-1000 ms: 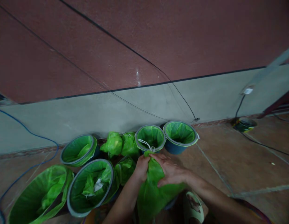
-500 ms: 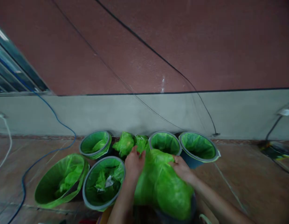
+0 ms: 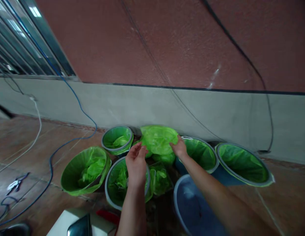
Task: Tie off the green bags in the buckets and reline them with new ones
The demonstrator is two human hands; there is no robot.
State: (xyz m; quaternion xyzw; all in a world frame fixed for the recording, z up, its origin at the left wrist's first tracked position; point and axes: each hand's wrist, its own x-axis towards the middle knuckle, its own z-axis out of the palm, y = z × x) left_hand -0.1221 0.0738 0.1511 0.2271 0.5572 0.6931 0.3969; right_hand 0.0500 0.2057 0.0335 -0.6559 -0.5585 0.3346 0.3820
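Observation:
My left hand and my right hand hold a green plastic bag up between them, each pinching one side of it, above the group of bins by the wall. Below my right arm stands a blue bin with no liner. Around it stand several blue bins lined with green bags: one under my left hand, a small one at the back, one beside my right hand and one at the far right. Knotted green bags lie among them.
A large green-lined bin leans at the left. A blue cable and a white cable trail over the tiled floor. A grey and red wall runs behind. A white box with a dark object sits at the bottom left.
The green bag has come up off the blue bin by my arm, which now shows bare, and both hands have carried it forward toward the wall. My view has swung left.

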